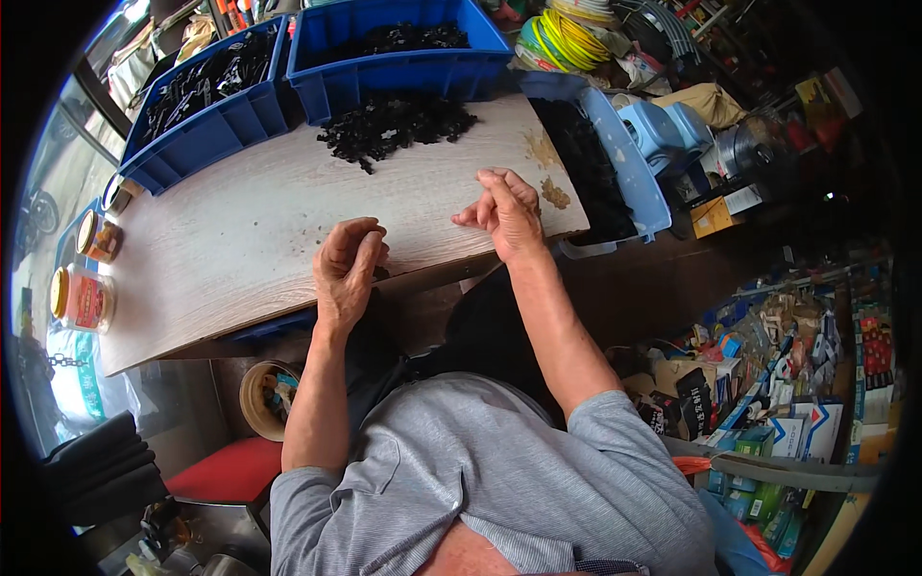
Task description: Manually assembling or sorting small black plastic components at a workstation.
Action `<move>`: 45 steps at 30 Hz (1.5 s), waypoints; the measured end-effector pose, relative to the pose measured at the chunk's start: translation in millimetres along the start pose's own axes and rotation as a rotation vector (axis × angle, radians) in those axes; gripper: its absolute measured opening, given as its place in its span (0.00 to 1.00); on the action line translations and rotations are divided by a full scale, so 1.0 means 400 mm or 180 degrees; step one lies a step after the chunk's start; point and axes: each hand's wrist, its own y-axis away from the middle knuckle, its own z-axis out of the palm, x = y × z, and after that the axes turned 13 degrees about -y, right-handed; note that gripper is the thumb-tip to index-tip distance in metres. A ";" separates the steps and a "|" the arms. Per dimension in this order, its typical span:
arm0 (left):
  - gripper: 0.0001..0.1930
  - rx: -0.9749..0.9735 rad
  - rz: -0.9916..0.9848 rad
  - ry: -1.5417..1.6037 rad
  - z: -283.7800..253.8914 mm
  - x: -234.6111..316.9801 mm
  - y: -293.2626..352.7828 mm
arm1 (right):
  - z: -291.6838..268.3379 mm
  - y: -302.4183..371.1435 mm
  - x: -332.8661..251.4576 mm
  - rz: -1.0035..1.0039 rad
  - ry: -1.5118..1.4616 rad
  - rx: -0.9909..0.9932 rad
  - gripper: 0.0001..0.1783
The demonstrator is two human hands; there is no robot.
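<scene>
Head view: left grip (346,259), right grip (509,216) half-curled, contents unclear; small black pieces (394,132) are heaped, presumably for reach, on whitish wood-grain table (211,264).

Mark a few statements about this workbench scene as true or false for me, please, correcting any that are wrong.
1. A pile of black pieces lies on the table. True.
2. The person's hands are clasped together. False: the left hand and right hand are apart.
3. The light-blue bin by the table's right end holds black things. True.
4. The jar with a red label stands by the table's right end. False: this jar is by the left end.
5. The seat at the lower left is green. False: the seat is red.
</scene>
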 end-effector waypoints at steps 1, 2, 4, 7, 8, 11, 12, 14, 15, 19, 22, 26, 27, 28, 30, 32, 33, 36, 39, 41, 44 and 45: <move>0.09 0.0042 0.0065 -0.0151 0.001 0.001 0.001 | -0.002 0.002 0.003 -0.0012 -0.0015 0.0021 0.09; 0.09 0.0019 0.0065 -0.0161 0.002 0.003 0.002 | -0.003 0.004 0.006 -0.0039 -0.0040 -0.0036 0.09; 0.09 0.0086 -0.0003 -0.0197 0.004 0.008 0.006 | -0.004 0.008 0.013 -0.0070 -0.0071 -0.0056 0.08; 0.08 0.0135 -0.0004 -0.0217 0.006 0.006 0.008 | -0.008 0.010 0.016 -0.0127 -0.0193 -0.0072 0.08; 0.08 0.0114 0.0001 -0.0226 0.009 0.007 0.008 | -0.009 0.011 0.018 -0.0140 -0.0208 -0.0058 0.08; 0.08 0.0134 -0.0042 -0.0293 0.014 0.008 0.006 | -0.014 0.012 0.021 -0.0201 -0.0262 -0.0052 0.08; 0.08 0.0146 0.0056 -0.0270 0.015 0.005 0.004 | -0.015 0.012 0.022 -0.0251 -0.0240 -0.0104 0.08; 0.08 0.0148 0.0159 -0.0258 0.017 0.000 0.002 | -0.018 0.011 0.024 -0.0307 -0.0231 -0.0154 0.08; 0.07 0.0169 0.0144 -0.0273 0.019 -0.002 0.001 | -0.019 0.010 0.025 -0.0330 -0.0227 -0.0165 0.08; 0.07 0.0259 0.0209 -0.0342 0.013 -0.013 -0.001 | -0.015 0.005 0.030 -0.0298 -0.0253 -0.0257 0.09; 0.07 0.0337 0.0065 -0.0367 0.018 -0.006 0.002 | -0.018 0.004 0.039 -0.0379 -0.0270 -0.0306 0.09; 0.08 0.0400 0.0067 -0.0432 0.034 -0.018 0.007 | -0.025 0.015 0.027 -0.0241 -0.0297 -0.0274 0.08; 0.08 0.0252 0.0042 -0.0328 0.031 -0.024 0.004 | -0.029 0.018 0.021 -0.0247 -0.0352 -0.0327 0.08; 0.08 0.0313 0.0081 -0.0379 0.042 -0.006 0.007 | -0.029 0.018 0.019 -0.0314 -0.0294 -0.0240 0.08; 0.08 0.0325 0.0059 -0.0341 0.034 -0.006 0.010 | -0.027 0.014 0.028 -0.0300 -0.0257 -0.0251 0.08; 0.07 0.0420 0.0113 -0.0530 0.029 -0.006 0.011 | -0.027 0.006 0.037 -0.0259 -0.0273 -0.0376 0.08; 0.07 0.0420 0.0141 -0.0733 0.036 -0.008 0.005 | -0.038 0.001 0.035 -0.0284 -0.0274 -0.0369 0.07; 0.07 0.0519 0.0399 -0.0908 0.039 -0.016 -0.003 | -0.038 -0.006 0.038 -0.0337 -0.0266 -0.0388 0.07; 0.06 0.0588 0.0552 -0.1070 0.042 -0.006 -0.008 | -0.033 -0.010 0.038 -0.0396 -0.0196 -0.0384 0.06; 0.06 0.0674 0.0514 -0.1060 0.045 0.007 -0.003 | -0.035 -0.010 0.036 -0.0425 -0.0148 -0.0268 0.06; 0.06 0.0777 0.0771 -0.1359 0.035 0.007 0.002 | -0.024 -0.004 0.044 -0.0376 -0.0099 -0.0275 0.07; 0.06 0.0834 0.0723 -0.1457 0.030 0.016 0.007 | -0.021 -0.006 0.045 -0.0345 -0.0068 -0.0275 0.07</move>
